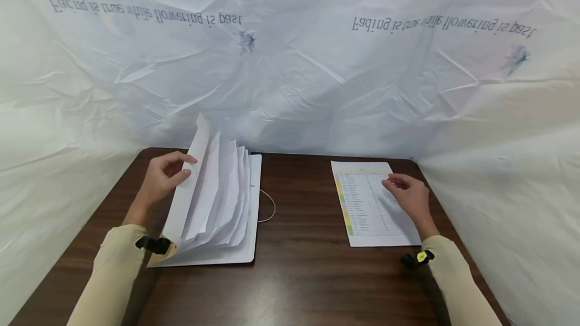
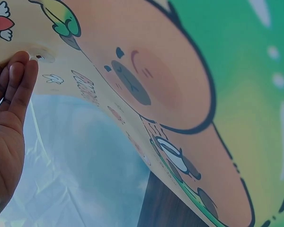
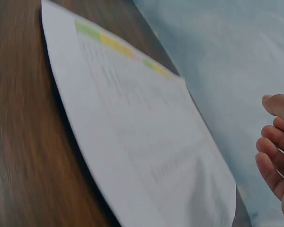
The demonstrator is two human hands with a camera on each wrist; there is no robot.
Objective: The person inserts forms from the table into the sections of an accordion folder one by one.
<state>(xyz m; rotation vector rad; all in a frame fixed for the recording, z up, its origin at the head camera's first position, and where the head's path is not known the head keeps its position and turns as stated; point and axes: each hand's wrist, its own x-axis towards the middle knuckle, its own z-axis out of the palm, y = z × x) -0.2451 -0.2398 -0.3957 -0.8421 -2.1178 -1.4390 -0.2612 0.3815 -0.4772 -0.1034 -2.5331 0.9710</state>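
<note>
On the left of the table, a document folder (image 1: 255,205) stands partly opened, with printed sheets (image 1: 226,195) fanned inside it. My left hand (image 1: 163,175) holds its raised front cover (image 1: 183,200) near the outer edge, thumb and fingertips at that edge. Cartoon animals decorate the outside of the cover (image 2: 180,94) in the left wrist view, where my fingers meet it beside a small round fitting. At the right lies a single printed sheet (image 1: 362,205) with yellow and green marks along one side. Above its right part is my right hand (image 1: 410,197), fingers loosely bent, nothing between them.
The dark wooden table (image 1: 299,265) is bounded by white sheeting (image 1: 294,89) at the back and both sides. A thin elastic cord (image 1: 274,208) loops out from the folder's right edge. Each wrist carries a black strap.
</note>
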